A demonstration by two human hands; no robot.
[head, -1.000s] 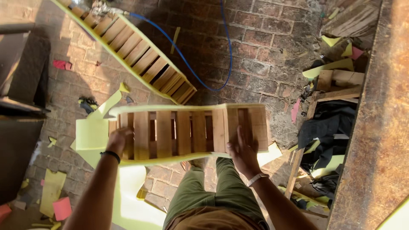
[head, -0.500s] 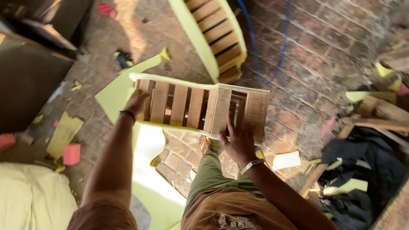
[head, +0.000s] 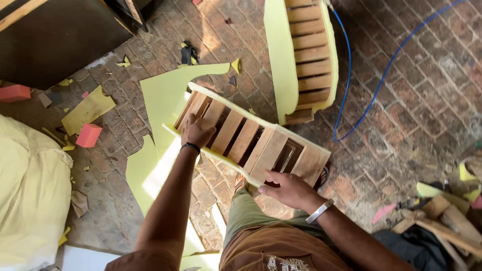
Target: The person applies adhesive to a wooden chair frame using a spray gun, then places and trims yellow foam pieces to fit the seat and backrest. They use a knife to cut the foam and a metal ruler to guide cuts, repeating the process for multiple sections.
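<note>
Since half a second ago the slatted wooden frame (head: 251, 138) has swung round — it now lies on a steeper diagonal, its far end up-left and its near end down-right, and the view has drifted so the second foam-edged frame (head: 304, 60) stands upright at the top. The left hand (head: 197, 131) grasps the frame's upper-left end, fingers curled over the slats. The right hand (head: 288, 189) clasps the lower-right edge, thumb on top and fingertips hooked under the boards. The frame is held in the air above the brick floor (head: 411, 100), over a yellow foam sheet (head: 165, 95), just in front of the person's knee.

The risks I judge from here: the strip of foam along the frame's long edges could peel or tear if it is dragged, and the tilted frame could slip out of the right hand's shallow hold and drop onto the foot below. The blue hose (head: 351, 95) and scattered foam scraps (head: 89, 134) underfoot could trip a step.
</note>
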